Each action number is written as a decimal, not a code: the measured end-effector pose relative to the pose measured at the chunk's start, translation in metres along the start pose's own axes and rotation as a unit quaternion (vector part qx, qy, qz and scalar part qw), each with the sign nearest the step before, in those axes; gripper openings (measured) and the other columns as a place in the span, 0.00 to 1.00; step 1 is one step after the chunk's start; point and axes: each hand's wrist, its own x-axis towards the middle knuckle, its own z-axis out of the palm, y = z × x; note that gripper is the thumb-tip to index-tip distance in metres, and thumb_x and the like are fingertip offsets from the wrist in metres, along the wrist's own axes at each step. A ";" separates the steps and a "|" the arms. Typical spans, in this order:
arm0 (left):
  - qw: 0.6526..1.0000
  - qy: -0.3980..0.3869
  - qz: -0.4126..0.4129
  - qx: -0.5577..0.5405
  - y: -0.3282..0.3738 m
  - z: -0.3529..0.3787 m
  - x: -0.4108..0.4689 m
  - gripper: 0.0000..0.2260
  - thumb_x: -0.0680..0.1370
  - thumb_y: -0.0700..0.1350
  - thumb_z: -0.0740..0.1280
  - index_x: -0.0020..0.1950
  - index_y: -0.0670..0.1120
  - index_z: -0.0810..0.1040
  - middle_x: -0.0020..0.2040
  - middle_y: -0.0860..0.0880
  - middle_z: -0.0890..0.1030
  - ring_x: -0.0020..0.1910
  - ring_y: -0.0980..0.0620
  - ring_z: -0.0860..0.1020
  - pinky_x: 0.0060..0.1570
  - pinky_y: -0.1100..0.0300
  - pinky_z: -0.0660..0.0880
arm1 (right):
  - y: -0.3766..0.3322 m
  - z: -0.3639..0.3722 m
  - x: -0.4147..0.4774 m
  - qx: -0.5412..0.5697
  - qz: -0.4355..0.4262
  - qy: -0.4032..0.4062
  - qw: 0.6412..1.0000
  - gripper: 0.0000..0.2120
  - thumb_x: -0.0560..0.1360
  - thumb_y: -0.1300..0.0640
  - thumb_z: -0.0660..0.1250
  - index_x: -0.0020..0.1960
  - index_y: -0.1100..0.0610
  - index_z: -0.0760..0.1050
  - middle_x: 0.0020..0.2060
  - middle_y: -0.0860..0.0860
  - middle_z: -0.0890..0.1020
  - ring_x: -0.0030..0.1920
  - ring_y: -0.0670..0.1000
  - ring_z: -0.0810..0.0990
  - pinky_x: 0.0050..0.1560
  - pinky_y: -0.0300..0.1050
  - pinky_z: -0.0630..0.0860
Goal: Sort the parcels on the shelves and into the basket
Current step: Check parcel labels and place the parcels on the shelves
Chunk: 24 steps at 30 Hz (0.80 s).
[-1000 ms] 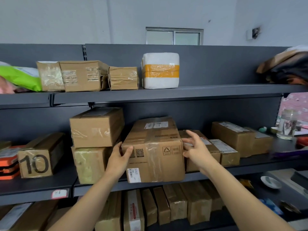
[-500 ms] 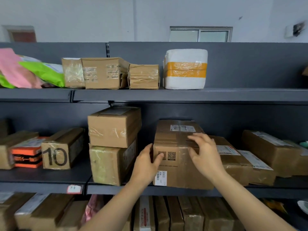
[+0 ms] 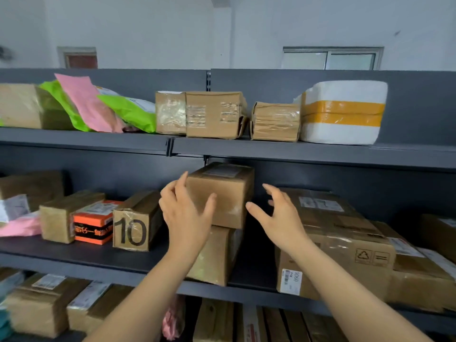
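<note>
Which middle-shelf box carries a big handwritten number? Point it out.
The brown box marked "10", just right of the orange-and-black box; no other box there shows a large number.

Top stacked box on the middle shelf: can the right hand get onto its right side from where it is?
Probably yes. The right hand is open beside the top stacked box, and the dark gap between that box and the large taped carton looks free.

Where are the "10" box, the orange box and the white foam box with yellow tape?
"10" box (image 3: 130, 232): head view, front face, on the printed number.
Orange box (image 3: 91, 225): head view, its front face.
White foam box (image 3: 344, 112): head view, front face, on the yellow tape band.
</note>
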 end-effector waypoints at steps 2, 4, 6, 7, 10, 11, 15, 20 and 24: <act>0.993 -0.082 -0.075 -0.042 -0.018 -0.003 0.016 0.37 0.74 0.54 0.69 0.76 0.45 0.55 0.71 0.42 0.59 0.70 0.43 0.57 0.68 0.51 0.56 | -0.010 0.014 0.009 0.043 0.056 0.013 0.997 0.32 0.76 0.42 0.63 0.74 0.51 0.59 0.71 0.50 0.66 0.68 0.50 0.68 0.62 0.42 0.65; 0.976 -0.170 -0.113 -0.077 -0.036 -0.003 0.030 0.40 0.73 0.59 0.68 0.77 0.46 0.53 0.74 0.43 0.58 0.73 0.44 0.56 0.71 0.48 0.58 | -0.020 0.027 0.018 0.097 0.132 0.029 0.986 0.33 0.76 0.38 0.59 0.75 0.51 0.58 0.70 0.51 0.67 0.68 0.52 0.68 0.62 0.43 0.64; 0.949 -0.247 -0.141 -0.138 -0.047 -0.002 0.039 0.39 0.72 0.64 0.65 0.76 0.49 0.55 0.73 0.46 0.62 0.71 0.46 0.62 0.70 0.47 0.63 | -0.031 0.038 0.026 0.180 0.229 0.030 0.956 0.34 0.74 0.33 0.56 0.75 0.48 0.57 0.70 0.50 0.68 0.68 0.54 0.67 0.65 0.51 0.65; 0.931 -0.272 -0.164 -0.178 -0.050 -0.002 0.042 0.37 0.72 0.65 0.63 0.76 0.50 0.56 0.72 0.47 0.65 0.70 0.48 0.65 0.69 0.48 0.65 | -0.036 0.042 0.029 0.223 0.274 0.025 0.935 0.34 0.73 0.31 0.56 0.74 0.46 0.58 0.69 0.50 0.68 0.68 0.56 0.67 0.65 0.55 0.65; 0.893 -0.313 -0.227 -0.233 -0.053 -0.001 0.051 0.38 0.70 0.73 0.54 0.74 0.54 0.59 0.68 0.51 0.70 0.68 0.47 0.67 0.69 0.47 0.63 | -0.049 0.051 0.034 0.308 0.348 0.020 0.885 0.31 0.72 0.31 0.59 0.70 0.45 0.63 0.57 0.50 0.73 0.61 0.59 0.71 0.59 0.60 0.69; 0.888 -0.322 -0.239 -0.225 -0.054 0.000 0.055 0.40 0.67 0.77 0.51 0.73 0.56 0.60 0.64 0.52 0.71 0.68 0.46 0.66 0.70 0.46 0.62 | -0.053 0.052 0.035 0.318 0.353 0.023 0.880 0.28 0.73 0.33 0.61 0.67 0.46 0.65 0.52 0.49 0.74 0.57 0.58 0.73 0.55 0.58 0.71; 0.869 -0.335 -0.265 -0.250 -0.058 0.000 0.069 0.33 0.69 0.75 0.55 0.66 0.55 0.61 0.54 0.54 0.72 0.62 0.47 0.69 0.67 0.45 0.64 | -0.061 0.057 0.032 0.329 0.349 0.041 0.876 0.21 0.72 0.38 0.64 0.59 0.49 0.70 0.48 0.50 0.76 0.51 0.57 0.75 0.51 0.56 0.75; 0.860 -0.349 -0.233 -0.291 -0.057 -0.005 0.073 0.25 0.73 0.68 0.59 0.60 0.54 0.63 0.53 0.52 0.74 0.56 0.48 0.73 0.63 0.44 0.69 | -0.065 0.058 0.020 0.333 0.320 0.095 0.882 0.17 0.73 0.42 0.64 0.59 0.46 0.72 0.55 0.50 0.77 0.55 0.54 0.75 0.52 0.58 0.76; 0.880 -0.330 -0.177 -0.291 -0.050 -0.013 0.066 0.20 0.75 0.65 0.59 0.58 0.52 0.69 0.53 0.53 0.74 0.52 0.53 0.74 0.57 0.51 0.72 | -0.070 0.044 0.007 0.314 0.319 0.154 0.881 0.14 0.72 0.43 0.66 0.54 0.47 0.75 0.52 0.50 0.78 0.51 0.52 0.75 0.45 0.51 0.76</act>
